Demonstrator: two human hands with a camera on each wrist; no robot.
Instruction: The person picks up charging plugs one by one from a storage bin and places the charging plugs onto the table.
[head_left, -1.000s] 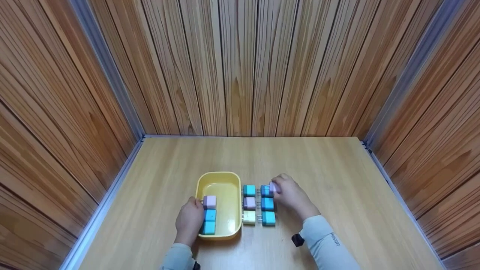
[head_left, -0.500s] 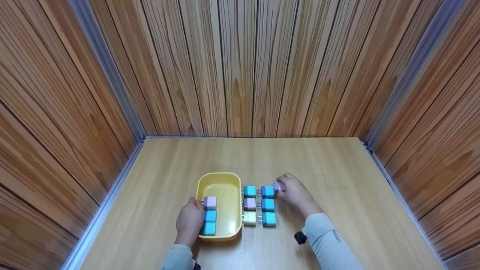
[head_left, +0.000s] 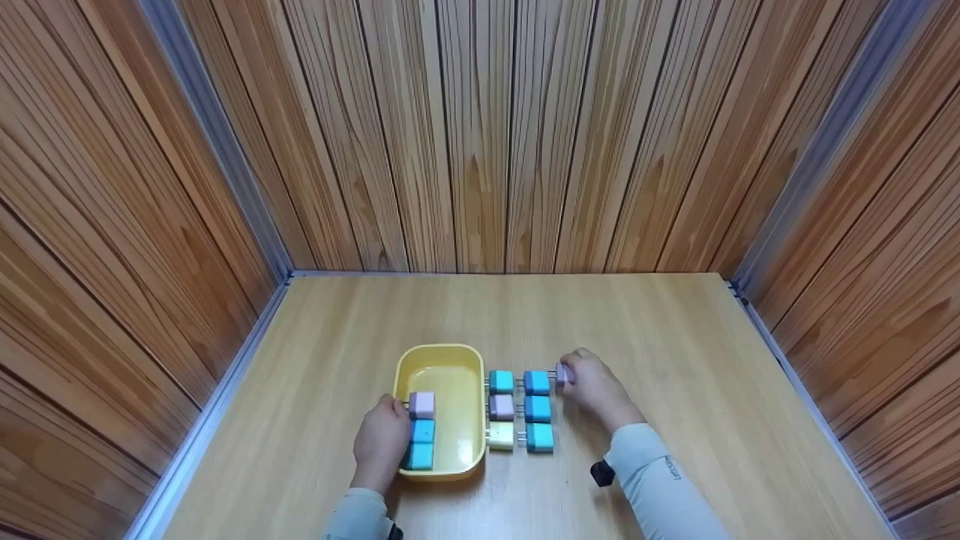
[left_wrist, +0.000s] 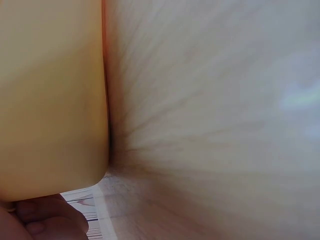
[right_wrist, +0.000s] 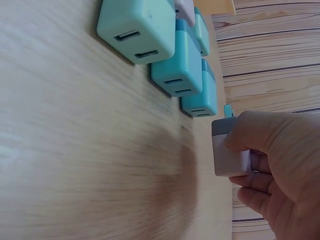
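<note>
My right hand pinches a lilac charger plug between thumb and fingers. Its prongs point left at the far blue charger plug; in the right wrist view the lilac plug shows with its grey prong end toward the row. My left hand grips the left wall of a yellow tray. Inside the tray, along that wall, lie a pink charger plug and two blue ones. The left wrist view shows the tray's outer side, with curled fingers at its bottom corner.
Right of the tray, two columns of plugs lie on the table: a teal plug, a lilac one and a cream one, then blue plugs and a teal plug. Wood-panelled walls enclose the table.
The right hand has moved a little right with the lilac plug, from overlapping the far blue plug to just right of it. The left hand and tray have stayed in place.
</note>
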